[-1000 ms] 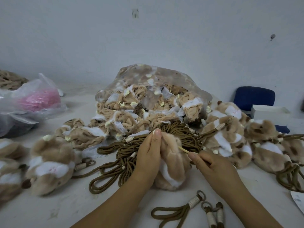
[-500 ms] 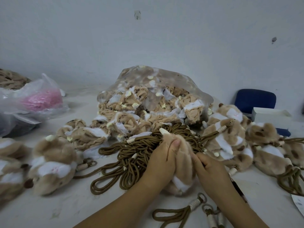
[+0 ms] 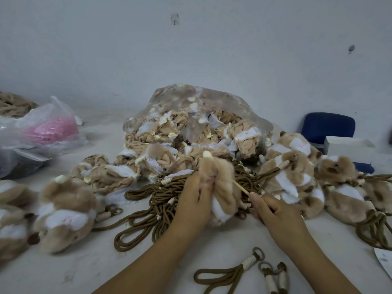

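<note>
Plastic bag (image 3: 214, 98) holds plush skins (image 3: 169, 129); left grip (image 3: 194, 200) clasps toy (image 3: 221, 179), right grip (image 3: 273, 213) pinches stick (image 3: 240, 187).

Plush toy (image 3: 220, 187) was tan with a white patch; stick (image 3: 240, 187) pale cream. Cords (image 3: 161, 200) were dark olive-brown with cream wrapped bands. Clear bag (image 3: 191, 98) showed tan and white skins flecked pale yellow. Pink bundle (image 3: 53, 129) sat near the bench's (image 3: 89, 272) left edge. Right-edge toys (image 3: 297, 179) were tan and white with brown spots. Chair (image 3: 327, 126) was navy, box (image 3: 347, 147) white, bench off-white.
</note>
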A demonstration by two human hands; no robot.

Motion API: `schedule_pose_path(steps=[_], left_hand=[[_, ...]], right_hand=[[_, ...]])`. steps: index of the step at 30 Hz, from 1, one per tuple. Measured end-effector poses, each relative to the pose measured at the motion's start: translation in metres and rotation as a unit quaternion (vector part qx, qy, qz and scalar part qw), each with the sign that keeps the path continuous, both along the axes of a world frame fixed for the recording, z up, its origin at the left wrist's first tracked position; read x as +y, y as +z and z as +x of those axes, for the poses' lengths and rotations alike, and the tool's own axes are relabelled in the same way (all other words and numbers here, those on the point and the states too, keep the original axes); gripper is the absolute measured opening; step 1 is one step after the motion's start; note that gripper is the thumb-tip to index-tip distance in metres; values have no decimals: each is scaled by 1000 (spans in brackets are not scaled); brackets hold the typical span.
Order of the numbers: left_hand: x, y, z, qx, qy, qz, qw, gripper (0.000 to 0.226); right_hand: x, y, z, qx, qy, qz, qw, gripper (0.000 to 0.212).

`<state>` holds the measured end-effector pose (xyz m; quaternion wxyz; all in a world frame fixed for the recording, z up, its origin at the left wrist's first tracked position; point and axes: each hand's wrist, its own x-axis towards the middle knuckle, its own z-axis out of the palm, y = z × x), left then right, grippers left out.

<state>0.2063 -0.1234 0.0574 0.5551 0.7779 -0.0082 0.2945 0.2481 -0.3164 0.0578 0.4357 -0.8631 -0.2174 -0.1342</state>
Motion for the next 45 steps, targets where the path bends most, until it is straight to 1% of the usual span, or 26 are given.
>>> schedule_pose_path(steps=[1, 2, 4, 5, 8, 10, 12, 14, 16, 18, 20, 22, 24, 25, 27, 28, 30, 32, 35, 37, 39, 42, 45], left_hand=[[3, 2, 0, -26, 26, -1, 999, 19], [6, 4, 0, -62, 56, 24, 996, 21], [10, 6, 0, -139, 104, 114, 978, 32], [10, 7, 0, -165, 111, 164, 966, 36], [3, 3, 0, -198, 62, 298, 932, 32], [-2, 1, -1, -185, 29, 321, 928, 28], [-3, 3, -3, -176, 25, 297, 938, 29], [-2, 6, -6, -202, 26, 266, 942, 30], [-3, 7, -7, -213, 32, 194, 957, 32], [-4, 7, -7, -185, 55, 88, 977, 29], [-4, 7, -5, -135, 58, 1, 989, 28], [-1, 6, -2, -56, 18, -48, 997, 48], [1, 5, 0, 27, -51, -124, 991, 67], [1, 4, 1, 61, -95, -179, 977, 70], [0, 3, 2, 102, -159, -270, 944, 64], [-1, 3, 1, 107, -170, -286, 937, 59], [1, 3, 1, 86, -158, -274, 945, 56], [4, 5, 1, 38, -118, -249, 961, 52], [10, 10, -1, -31, -59, -201, 977, 37], [10, 11, -3, -54, -45, -151, 986, 43], [7, 11, -5, -58, -55, -89, 993, 46], [-1, 9, -8, -50, -66, 5, 997, 47], [-1, 8, -8, -27, -64, 17, 997, 51]], right_hand=[[0, 0, 0, 5, 1, -10, 1000, 50], [-1, 0, 1, 8, 2, -18, 1000, 54], [-3, 0, 3, 4, 3, -31, 999, 60], [-3, 0, 4, 0, 3, -43, 999, 60], [-1, -2, 3, -12, -10, -86, 996, 66], [-1, -2, 3, -3, -26, -67, 997, 69], [-1, -2, 3, 14, -41, -20, 999, 64], [0, -1, 3, 21, -44, 8, 999, 58], [2, -3, 2, 13, -39, 16, 999, 57], [3, -3, 1, 5, -44, 15, 999, 63], [2, -2, 1, -7, -45, 18, 999, 68], [1, 0, 1, -21, -37, 27, 999, 64], [2, 1, 0, -38, -24, 26, 999, 59], [3, 0, 0, -43, -16, 21, 999, 59], [3, -3, 2, -37, -3, 15, 999, 62], [3, -4, 3, -28, 2, 16, 999, 61], [1, -7, 4, -7, 12, 21, 1000, 59], [-2, -9, 6, 18, 18, 15, 1000, 57], [-7, -10, 10, 38, 8, -7, 999, 59], [-7, -9, 9, 44, -8, -19, 999, 65], [-6, -7, 7, 51, -21, -12, 998, 66], [-2, -7, 6, 49, -30, 12, 998, 48], [-1, -7, 6, 44, -37, 11, 998, 40]])
